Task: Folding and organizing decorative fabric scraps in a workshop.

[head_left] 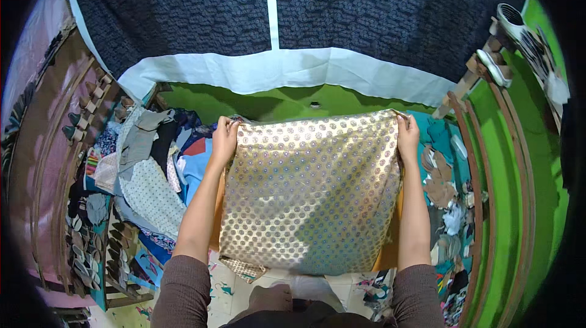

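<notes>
A shiny gold cloth (pixel 305 194) with small round dark motifs hangs stretched between my two hands. My left hand (pixel 224 139) pinches its upper left corner, and my right hand (pixel 408 136) pinches the upper right one. Both arms reach forward, so the top edge is nearly straight and the cloth drops toward my legs. At the lower left a small corner (pixel 245 269) of checked-looking fabric hangs below the main edge. Behind the cloth, strips of an orange-brown surface show at both sides; the rest of it is hidden.
A heap of mixed clothes (pixel 149 163) lies at the left. Wooden racks with shoes (pixel 85 255) stand beyond it. Fabric scraps (pixel 439 175) and a wooden rail (pixel 479 206) are on the right. A dark patterned curtain (pixel 390 10) with a white border hangs ahead of a green wall.
</notes>
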The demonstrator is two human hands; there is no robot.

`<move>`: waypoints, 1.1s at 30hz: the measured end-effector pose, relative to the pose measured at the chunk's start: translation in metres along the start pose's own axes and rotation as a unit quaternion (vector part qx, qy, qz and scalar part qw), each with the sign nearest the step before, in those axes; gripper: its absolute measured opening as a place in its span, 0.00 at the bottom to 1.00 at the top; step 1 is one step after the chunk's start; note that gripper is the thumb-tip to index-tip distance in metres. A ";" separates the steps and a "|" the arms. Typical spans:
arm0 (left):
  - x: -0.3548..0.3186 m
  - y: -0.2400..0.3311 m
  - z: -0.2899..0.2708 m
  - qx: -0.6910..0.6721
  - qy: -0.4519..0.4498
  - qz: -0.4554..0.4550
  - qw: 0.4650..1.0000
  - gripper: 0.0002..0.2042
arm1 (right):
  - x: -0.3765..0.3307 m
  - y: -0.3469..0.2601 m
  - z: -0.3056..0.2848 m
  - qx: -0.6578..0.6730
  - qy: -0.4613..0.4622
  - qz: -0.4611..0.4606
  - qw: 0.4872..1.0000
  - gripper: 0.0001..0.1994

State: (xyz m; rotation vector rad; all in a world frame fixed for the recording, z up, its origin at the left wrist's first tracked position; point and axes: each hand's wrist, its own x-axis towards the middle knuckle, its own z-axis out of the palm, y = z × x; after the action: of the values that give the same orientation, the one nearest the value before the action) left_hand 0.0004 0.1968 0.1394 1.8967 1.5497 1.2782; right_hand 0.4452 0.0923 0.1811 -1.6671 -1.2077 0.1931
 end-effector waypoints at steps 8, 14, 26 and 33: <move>0.004 -0.095 0.093 0.142 -0.060 -0.044 0.987 0.09 | -0.002 0.123 0.095 -0.166 -0.083 0.093 0.978 0.18; 0.001 -0.106 0.103 0.224 -0.061 -0.062 0.971 0.08 | -0.019 0.133 0.115 -0.269 -0.066 0.093 0.956 0.17; 0.068 -0.070 0.089 0.275 -0.113 -0.061 0.953 0.12 | 0.015 0.091 0.119 -0.319 -0.046 0.053 0.945 0.18; -0.039 0.008 0.124 0.347 -0.269 0.067 0.896 0.28 | -0.085 0.006 0.150 -0.348 -0.226 -0.078 0.907 0.25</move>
State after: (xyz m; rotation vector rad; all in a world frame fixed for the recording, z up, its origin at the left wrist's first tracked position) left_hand 0.1078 0.1889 0.0657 2.5201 1.6874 0.1438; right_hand 0.3143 0.1206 0.0732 -2.1923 -1.9127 0.0431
